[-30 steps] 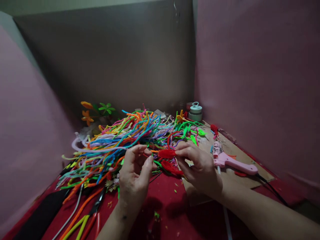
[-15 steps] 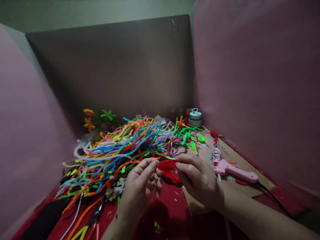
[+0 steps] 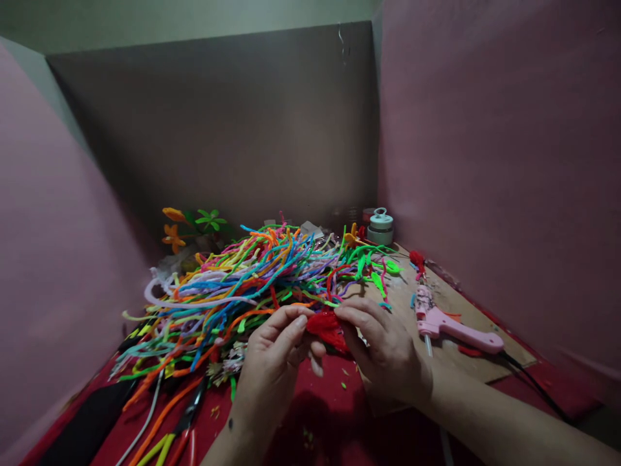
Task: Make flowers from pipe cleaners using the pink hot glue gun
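Observation:
A fuzzy red pipe-cleaner petal (image 3: 328,330) is held between both hands, just above the red cloth. My left hand (image 3: 279,349) pinches its left tip between thumb and forefinger, the other fingers curled loosely below. At the petal's right side, the fingers of my right hand (image 3: 385,343) are closed on its upper edge and partly cover that end. Behind the hands lies a big heap of colourful pipe cleaners (image 3: 262,278).
On a brown board (image 3: 466,362) at right rests a pink glue gun (image 3: 458,329) with a black cord. Pliers or cutters (image 3: 187,421) lie front left. Green pipe-cleaner leaves (image 3: 378,283), a mint-coloured container (image 3: 381,228) and orange flowers (image 3: 173,239) stand farther back.
The red petal looks narrower, its inner gap no longer showing. My right fingers have moved slightly left along its upper edge. The view has shifted a little.

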Demonstrator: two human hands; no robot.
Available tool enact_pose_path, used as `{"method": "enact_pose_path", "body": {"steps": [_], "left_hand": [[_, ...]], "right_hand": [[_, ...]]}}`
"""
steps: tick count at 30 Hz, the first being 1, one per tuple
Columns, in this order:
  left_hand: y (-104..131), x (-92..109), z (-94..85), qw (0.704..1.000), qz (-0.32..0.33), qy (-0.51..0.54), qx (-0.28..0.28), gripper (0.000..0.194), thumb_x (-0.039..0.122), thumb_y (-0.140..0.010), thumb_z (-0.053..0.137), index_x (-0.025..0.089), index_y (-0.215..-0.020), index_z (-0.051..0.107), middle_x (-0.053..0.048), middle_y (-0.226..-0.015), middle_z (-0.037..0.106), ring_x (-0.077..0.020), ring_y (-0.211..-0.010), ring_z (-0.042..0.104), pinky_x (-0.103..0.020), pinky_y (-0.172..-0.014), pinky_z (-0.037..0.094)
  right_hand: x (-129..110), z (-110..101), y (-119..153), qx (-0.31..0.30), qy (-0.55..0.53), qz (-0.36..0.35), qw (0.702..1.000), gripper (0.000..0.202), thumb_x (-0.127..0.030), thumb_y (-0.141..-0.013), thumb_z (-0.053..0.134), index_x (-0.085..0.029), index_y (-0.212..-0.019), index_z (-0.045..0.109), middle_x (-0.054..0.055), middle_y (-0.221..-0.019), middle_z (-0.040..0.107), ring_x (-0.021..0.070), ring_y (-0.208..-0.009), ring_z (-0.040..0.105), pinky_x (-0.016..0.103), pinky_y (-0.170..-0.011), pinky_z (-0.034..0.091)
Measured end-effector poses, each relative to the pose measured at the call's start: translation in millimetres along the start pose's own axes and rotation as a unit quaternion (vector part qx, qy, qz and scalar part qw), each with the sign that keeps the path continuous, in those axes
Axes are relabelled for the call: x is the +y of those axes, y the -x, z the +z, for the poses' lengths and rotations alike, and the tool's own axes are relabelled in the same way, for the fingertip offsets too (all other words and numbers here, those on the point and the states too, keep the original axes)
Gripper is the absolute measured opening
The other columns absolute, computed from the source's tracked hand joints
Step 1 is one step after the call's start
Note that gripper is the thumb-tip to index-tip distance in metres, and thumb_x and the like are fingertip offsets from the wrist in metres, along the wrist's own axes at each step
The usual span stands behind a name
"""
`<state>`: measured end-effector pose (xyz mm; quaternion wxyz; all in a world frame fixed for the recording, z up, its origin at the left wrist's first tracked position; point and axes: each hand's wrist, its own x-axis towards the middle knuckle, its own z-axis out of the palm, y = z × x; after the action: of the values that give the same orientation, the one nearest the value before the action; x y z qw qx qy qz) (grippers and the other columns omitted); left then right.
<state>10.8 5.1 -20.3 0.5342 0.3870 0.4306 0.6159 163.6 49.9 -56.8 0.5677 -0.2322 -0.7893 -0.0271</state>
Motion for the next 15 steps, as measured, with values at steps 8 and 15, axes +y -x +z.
{"method": "enact_pose_path", "body": {"steps": [8, 15], "left_hand": [[-0.2, 0.7, 0.8, 1.000, 0.006, 0.020, 0.000, 0.009, 0.019, -0.073, 0.063, 0.014, -0.081, 0.062, -0.001, -0.059, 0.063, -0.0118, -0.046, 0.059, -0.020, -0.038, 0.048], [-0.2, 0.5, 0.0, 1.000, 0.003, 0.010, 0.004, 0.009, 0.019, -0.073, 0.063, 0.013, -0.081, 0.062, 0.000, -0.060, 0.060, -0.0121, -0.048, 0.060, -0.020, -0.038, 0.048]], "right_hand": [[-3.7, 0.4, -2.3, -0.005, -0.051, 0.026, 0.998, 0.021, -0.007, -0.084, 0.048, -0.016, -0.103, 0.051, 0.010, -0.092, 0.061, 0.0185, -0.088, 0.060, 0.033, -0.075, 0.053], [-4.2, -1.0, -1.1, -0.020, -0.062, 0.036, 0.997, 0.020, -0.006, -0.083, 0.047, -0.017, -0.100, 0.052, 0.009, -0.091, 0.061, 0.0186, -0.086, 0.059, 0.032, -0.072, 0.052]]}}
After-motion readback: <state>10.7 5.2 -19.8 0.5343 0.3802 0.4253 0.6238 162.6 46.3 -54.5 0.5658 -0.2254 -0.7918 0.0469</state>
